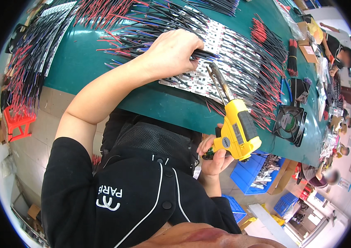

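My left hand (177,51) reaches over the table with its fingers closed on a few black wires (204,54), whose ends point right over a white circuit board panel (221,41). My right hand (214,156) is wrapped round the handle of a yellow soldering gun (235,132) in front of the table edge. The gun's dark tip (212,65) points up and left, close to the wire ends; I cannot tell whether it touches them. Rows of black, red and blue wires lie across the panel on both sides.
More wired panels (45,45) lie at the table's left end. Wire bundles (292,58), blue-handled pliers (287,89) and a black fan (290,124) lie to the right. Below stand a blue crate (247,175) and a red stool (18,124). Other people work beyond, at right.
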The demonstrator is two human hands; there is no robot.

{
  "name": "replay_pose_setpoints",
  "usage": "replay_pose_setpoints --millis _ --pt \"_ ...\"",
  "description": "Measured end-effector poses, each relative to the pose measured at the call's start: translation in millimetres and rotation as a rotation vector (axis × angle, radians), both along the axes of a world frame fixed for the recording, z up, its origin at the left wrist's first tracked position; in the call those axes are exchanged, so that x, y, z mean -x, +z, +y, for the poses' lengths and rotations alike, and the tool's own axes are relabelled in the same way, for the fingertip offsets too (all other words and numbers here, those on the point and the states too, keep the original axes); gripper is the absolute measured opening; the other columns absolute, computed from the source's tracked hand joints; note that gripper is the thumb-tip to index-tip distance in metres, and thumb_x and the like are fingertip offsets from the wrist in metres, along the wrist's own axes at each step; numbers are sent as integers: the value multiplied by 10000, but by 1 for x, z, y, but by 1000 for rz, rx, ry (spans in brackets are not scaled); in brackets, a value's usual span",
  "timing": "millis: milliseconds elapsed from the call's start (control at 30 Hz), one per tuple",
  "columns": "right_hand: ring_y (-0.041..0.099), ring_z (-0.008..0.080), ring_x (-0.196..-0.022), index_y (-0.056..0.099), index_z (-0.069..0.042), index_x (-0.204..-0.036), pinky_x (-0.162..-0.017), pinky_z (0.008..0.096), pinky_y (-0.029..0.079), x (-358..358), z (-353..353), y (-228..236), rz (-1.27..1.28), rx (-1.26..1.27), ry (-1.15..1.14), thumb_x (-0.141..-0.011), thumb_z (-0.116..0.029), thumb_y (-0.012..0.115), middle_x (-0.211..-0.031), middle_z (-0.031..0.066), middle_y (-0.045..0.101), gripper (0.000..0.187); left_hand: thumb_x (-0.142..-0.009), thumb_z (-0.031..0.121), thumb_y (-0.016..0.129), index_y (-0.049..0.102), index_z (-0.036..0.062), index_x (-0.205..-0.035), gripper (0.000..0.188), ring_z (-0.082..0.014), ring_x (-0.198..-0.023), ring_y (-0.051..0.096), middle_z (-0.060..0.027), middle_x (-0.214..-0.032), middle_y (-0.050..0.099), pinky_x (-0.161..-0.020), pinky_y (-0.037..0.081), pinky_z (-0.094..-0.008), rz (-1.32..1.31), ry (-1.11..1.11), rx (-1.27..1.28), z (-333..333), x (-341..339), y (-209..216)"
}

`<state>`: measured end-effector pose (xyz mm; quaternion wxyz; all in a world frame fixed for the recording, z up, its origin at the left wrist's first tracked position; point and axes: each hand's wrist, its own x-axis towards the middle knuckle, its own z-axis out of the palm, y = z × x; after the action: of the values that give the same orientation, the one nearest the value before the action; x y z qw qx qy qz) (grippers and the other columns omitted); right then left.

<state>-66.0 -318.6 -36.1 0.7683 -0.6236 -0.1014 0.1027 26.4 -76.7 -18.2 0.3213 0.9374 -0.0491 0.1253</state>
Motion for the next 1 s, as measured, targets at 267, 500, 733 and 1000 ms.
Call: replay_pose_setpoints --millis 267,500,733,1000 --pt "450 132 -471 377 41 -1090 -452 248 401 2 -3 -2 14 -9 11 -846 -406 577 -607 78 485 547 -636 123 679 615 -9 -815 231 -335 -754 581 -156 -769 600 -682 457 -386 -36 3 16 -1 -2 -2" --pt "445 131 -473 388 37 -1079 -441 245 394 4 -2 -6 38 1 18 -853 -388 570 -609 79 487 515 -639 115 676 621 -11 -830 235 -334 -753 584 -159 -780 606 -681 459 -380 4 1 3 0 -1 -1" --pt "453 141 -453 373 50 -1090 -424 256 412 0 -4 -4 -17 -25 35 -866 -387 548 -597 77 480 521 -637 114 675 623 -10 -833 238 -341 -753 580 -164 -776 604 -683 458 -385 -46 3 11 0 -2 -4" --pt "458 158 -430 336 59 -1099 -407 271 424 -7 -9 -1 -15 -111 6 -870 -409 533 -582 81 464 557 -647 135 663 618 -7 -807 219 -348 -750 576 -169 -762 597 -681 458 -389 10 -11 11 0 -6 5"
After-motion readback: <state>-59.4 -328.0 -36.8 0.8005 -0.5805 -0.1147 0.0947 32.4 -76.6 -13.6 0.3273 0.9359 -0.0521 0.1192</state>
